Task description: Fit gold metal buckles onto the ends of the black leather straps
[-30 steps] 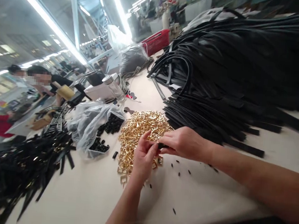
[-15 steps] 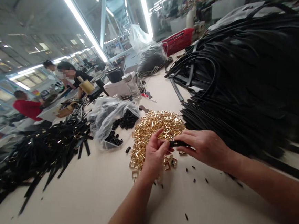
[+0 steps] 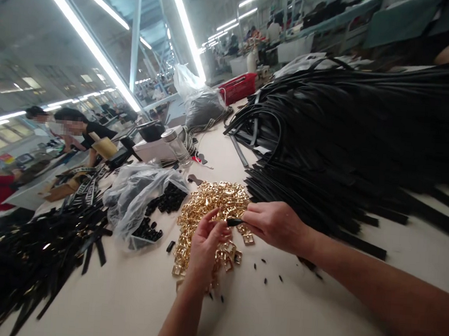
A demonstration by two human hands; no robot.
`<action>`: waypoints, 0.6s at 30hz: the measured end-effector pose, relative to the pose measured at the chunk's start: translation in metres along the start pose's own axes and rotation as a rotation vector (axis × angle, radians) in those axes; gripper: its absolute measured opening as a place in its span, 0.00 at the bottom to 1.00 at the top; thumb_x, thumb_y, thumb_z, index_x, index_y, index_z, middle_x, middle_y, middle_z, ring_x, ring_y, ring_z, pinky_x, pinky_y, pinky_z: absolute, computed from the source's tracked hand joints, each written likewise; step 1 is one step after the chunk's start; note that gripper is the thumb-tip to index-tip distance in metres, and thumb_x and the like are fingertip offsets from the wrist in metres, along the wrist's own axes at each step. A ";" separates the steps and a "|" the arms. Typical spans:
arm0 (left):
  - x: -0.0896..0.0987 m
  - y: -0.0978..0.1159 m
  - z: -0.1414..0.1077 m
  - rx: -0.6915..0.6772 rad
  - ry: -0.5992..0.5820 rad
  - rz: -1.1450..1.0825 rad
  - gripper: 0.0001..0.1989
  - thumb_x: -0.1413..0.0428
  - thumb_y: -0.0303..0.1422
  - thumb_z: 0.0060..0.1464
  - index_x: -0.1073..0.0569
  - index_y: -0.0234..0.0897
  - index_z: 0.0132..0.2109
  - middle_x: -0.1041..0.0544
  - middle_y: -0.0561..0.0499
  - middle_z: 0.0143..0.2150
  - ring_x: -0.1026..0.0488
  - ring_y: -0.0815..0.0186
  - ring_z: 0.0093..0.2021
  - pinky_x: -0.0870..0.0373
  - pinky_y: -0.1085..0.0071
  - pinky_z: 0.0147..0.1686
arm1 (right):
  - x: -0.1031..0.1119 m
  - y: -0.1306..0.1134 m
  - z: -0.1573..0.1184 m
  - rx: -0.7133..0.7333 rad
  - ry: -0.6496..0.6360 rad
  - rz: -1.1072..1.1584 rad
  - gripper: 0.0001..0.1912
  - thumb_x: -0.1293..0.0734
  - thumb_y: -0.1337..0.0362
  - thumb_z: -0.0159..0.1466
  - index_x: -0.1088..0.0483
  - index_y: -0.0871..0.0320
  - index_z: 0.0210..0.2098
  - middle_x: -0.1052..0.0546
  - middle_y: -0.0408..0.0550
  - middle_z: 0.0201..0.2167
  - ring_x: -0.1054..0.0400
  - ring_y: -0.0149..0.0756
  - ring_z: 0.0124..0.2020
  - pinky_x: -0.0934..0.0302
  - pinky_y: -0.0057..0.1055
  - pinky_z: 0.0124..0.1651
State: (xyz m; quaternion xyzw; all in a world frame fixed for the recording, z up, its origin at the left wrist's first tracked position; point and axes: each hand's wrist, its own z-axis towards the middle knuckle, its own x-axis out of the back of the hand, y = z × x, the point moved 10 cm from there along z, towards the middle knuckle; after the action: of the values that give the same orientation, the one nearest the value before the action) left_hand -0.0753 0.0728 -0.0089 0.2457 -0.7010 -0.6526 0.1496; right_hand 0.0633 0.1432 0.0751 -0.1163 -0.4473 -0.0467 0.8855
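Over a heap of gold buckles (image 3: 222, 196), my left hand (image 3: 207, 239) pinches one end of a short black strap piece (image 3: 234, 222). My right hand (image 3: 276, 225) is closed on the other end of the same piece, and its fingers hide part of it. Left of the heap, small black loops (image 3: 171, 197) spill from a clear plastic bag (image 3: 129, 197). Long black straps (image 3: 347, 131) are piled behind and to the right of my right hand.
Black straps with gold fittings (image 3: 43, 247) lie at the left. Farther back are a glass jar (image 3: 176, 146), a black bowl (image 3: 151, 130), a grey-filled bag (image 3: 204, 107) and a red basket (image 3: 237, 88). Small black bits dot the front tabletop. Several people work beyond.
The view has swung right, so things sit farther left. My hands remain over the buckles, and less of the black piece shows between them.
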 end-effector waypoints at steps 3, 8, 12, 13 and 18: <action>0.020 0.014 0.012 -0.032 0.057 0.043 0.22 0.35 0.42 0.48 0.25 0.36 0.48 0.21 0.45 0.40 0.24 0.66 0.34 0.29 0.73 0.32 | 0.018 0.025 0.001 -0.098 0.041 -0.153 0.12 0.40 0.68 0.66 0.33 0.59 0.26 0.30 0.44 0.25 0.41 0.28 0.24 0.57 0.31 0.28; 0.025 0.051 0.061 -0.150 -0.022 0.402 0.18 0.36 0.43 0.45 0.22 0.35 0.39 0.21 0.46 0.35 0.25 0.65 0.33 0.31 0.72 0.33 | 0.028 0.073 -0.003 -0.304 0.029 -0.254 0.11 0.41 0.67 0.66 0.32 0.60 0.28 0.27 0.46 0.28 0.37 0.29 0.26 0.56 0.31 0.29; -0.023 0.066 0.096 -0.339 -0.255 0.928 0.14 0.42 0.43 0.48 0.20 0.42 0.39 0.20 0.48 0.39 0.25 0.59 0.38 0.32 0.65 0.41 | 0.014 0.086 -0.009 -0.388 -0.076 -0.213 0.10 0.41 0.65 0.67 0.31 0.59 0.32 0.25 0.47 0.31 0.32 0.31 0.29 0.52 0.29 0.29; -0.038 0.066 0.102 -0.384 -0.312 1.027 0.14 0.43 0.43 0.48 0.20 0.44 0.39 0.20 0.49 0.40 0.25 0.57 0.39 0.32 0.65 0.42 | 0.008 0.086 -0.010 -0.380 -0.110 -0.206 0.09 0.41 0.65 0.66 0.31 0.59 0.33 0.25 0.46 0.32 0.31 0.32 0.30 0.51 0.29 0.28; -0.084 0.039 0.127 -0.349 -0.530 1.178 0.08 0.42 0.43 0.38 0.21 0.49 0.28 0.20 0.52 0.33 0.24 0.54 0.36 0.32 0.67 0.37 | -0.010 0.093 -0.013 -0.333 -0.171 -0.218 0.11 0.41 0.59 0.66 0.32 0.58 0.34 0.24 0.46 0.34 0.28 0.36 0.33 0.48 0.30 0.23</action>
State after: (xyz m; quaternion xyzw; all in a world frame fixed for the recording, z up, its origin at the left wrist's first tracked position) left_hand -0.0788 0.2262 0.0256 -0.3745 -0.6152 -0.6042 0.3411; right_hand 0.0851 0.2302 0.0446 -0.2153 -0.5171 -0.2055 0.8025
